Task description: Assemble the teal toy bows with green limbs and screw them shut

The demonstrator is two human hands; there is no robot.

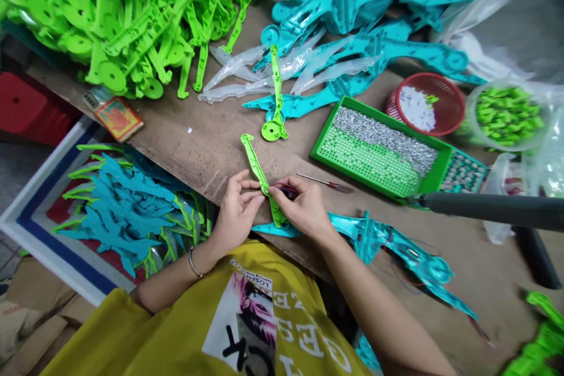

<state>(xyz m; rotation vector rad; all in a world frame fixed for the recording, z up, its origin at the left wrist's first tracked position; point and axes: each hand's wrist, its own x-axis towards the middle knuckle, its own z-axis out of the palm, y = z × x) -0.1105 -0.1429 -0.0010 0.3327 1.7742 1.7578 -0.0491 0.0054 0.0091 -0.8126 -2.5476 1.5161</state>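
Observation:
A long bright green plastic arm-shaped part (251,155) stands tilted between my hands, its hooked tip away from me. My left hand (238,208) grips it from the left, thumb and fingers pinched at its middle. My right hand (306,205) closes on the other side, with thin dark wires (287,191) under its fingers; the thumb meets the green part. Just below the hands lies a blue plastic half-shell (396,241) with wires along it, its near left end partly under the green part. A screwdriver (335,185) lies beyond my right hand.
A green basket of screws (379,147), a red basket of white pieces (425,103) and a tub of small green pieces (509,114) stand right. Green parts (145,17) and blue shells (352,0) pile behind. A dark bar (493,208) juts from the right.

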